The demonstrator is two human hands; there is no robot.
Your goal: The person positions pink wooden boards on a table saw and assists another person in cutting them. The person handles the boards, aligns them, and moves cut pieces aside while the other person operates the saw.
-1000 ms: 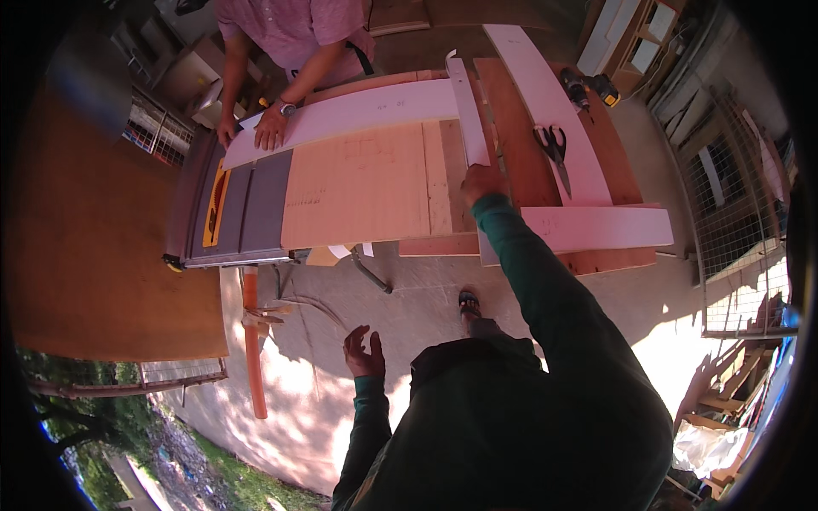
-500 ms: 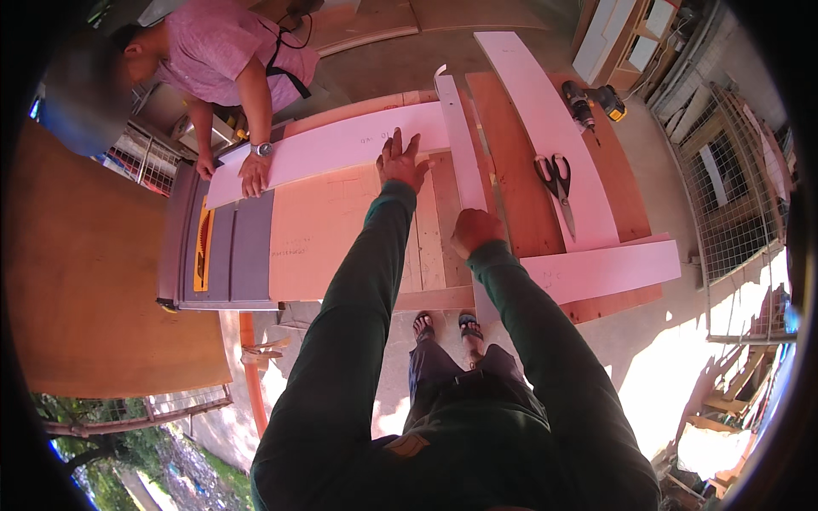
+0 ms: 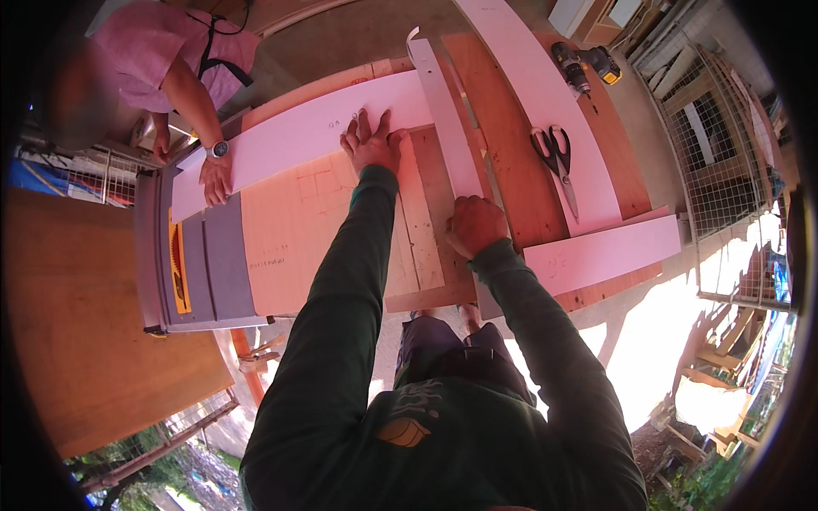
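Observation:
My left hand (image 3: 373,146) lies open, fingers spread, on the near edge of a long white board (image 3: 290,132). That board stretches across the worktable toward a table saw (image 3: 213,268). Closed around the near end of a narrow white strip (image 3: 446,119) is my right hand (image 3: 477,226); its fingertips are partly hidden. The strip crosses the long board's right end, and a thin curl of edging stands up at its far tip. Across the table a co-worker's hand (image 3: 216,179) presses on the board's left part, while their other hand (image 3: 162,146) is off the board.
Scissors (image 3: 555,166) rest on another white board (image 3: 528,85) to the right. A cordless drill (image 3: 584,66) lies beyond them. Nearer is a short white board (image 3: 605,254). The saw's blade slot has a yellow insert (image 3: 178,268). A wire-mesh frame (image 3: 733,170) stands at right.
The view has shifted. The co-worker's far hand has come away from the board's left end. My right hand's fingers now overlap the strip's near end; my left hand stays on the board.

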